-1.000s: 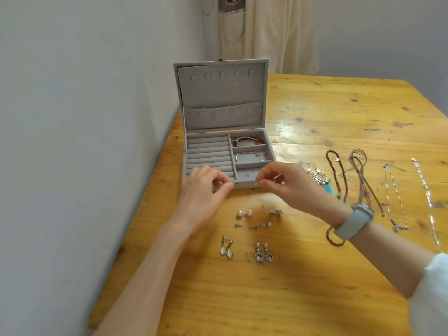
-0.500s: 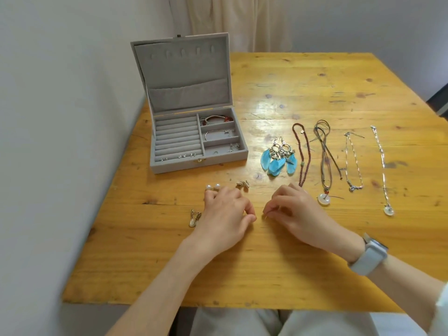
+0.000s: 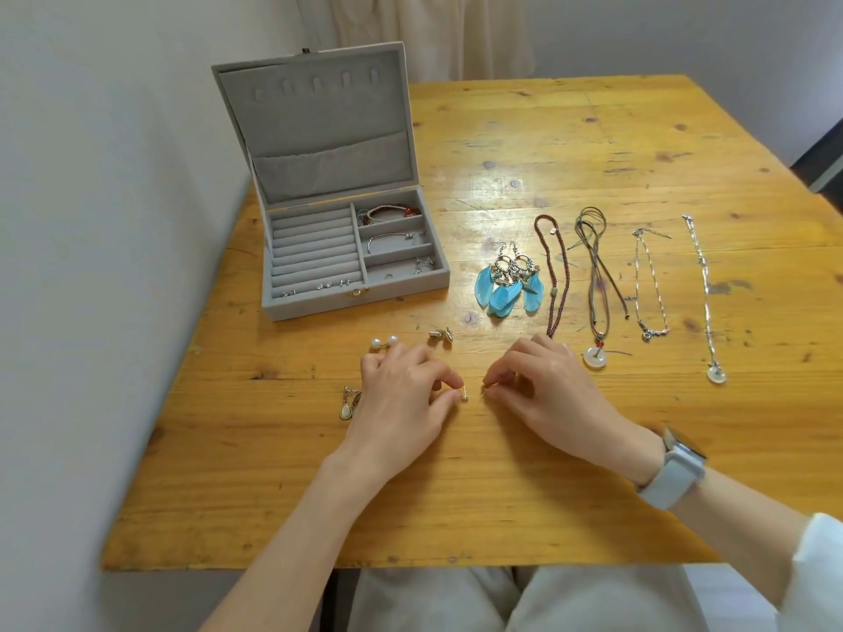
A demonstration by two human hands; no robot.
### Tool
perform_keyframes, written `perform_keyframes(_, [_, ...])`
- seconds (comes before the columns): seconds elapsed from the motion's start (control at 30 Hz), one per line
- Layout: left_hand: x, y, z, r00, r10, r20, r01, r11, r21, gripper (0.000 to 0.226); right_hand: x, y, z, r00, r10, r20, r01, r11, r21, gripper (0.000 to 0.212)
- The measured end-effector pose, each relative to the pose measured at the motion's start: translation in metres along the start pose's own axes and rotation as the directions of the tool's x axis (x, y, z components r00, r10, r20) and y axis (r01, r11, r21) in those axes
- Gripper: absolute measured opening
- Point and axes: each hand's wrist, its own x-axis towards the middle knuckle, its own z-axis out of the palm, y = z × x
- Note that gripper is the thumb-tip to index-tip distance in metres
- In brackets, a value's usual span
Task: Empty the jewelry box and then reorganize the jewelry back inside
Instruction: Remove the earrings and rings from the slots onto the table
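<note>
Your wooden table [image 3: 570,143] holds a grey jewelry box [image 3: 337,230] at the back left, with its lid standing up. Two bracelets and some tiny earrings lie inside it. Four necklaces [image 3: 647,285] lie in a row on the right, with blue feather earrings [image 3: 506,285] just beside them. Your left hand [image 3: 401,399] pinches a small silver earring [image 3: 464,394] with finger and thumb. Your right hand [image 3: 547,385] pinches another tiny piece, too small to tell. Pearl earrings [image 3: 383,343] lie just behind your left hand.
</note>
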Motion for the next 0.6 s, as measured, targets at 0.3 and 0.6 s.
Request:
perform_keyframes(0.3, [0.001,0.002,0.003,1.000,0.002,-0.011,-0.002,1.000,0.013,0.012,0.004,-0.008,0.006,1.000,-0.012,0.002,0.012,1.000,-0.006,0.004])
perform_keyframes(0.6, [0.014,-0.032,-0.041,0.984,-0.080,-0.160,0.081,0.997,0.000,0.011,0.040,-0.024,-0.015,0.999,-0.045,-0.004,0.045,0.992,0.122,0.009])
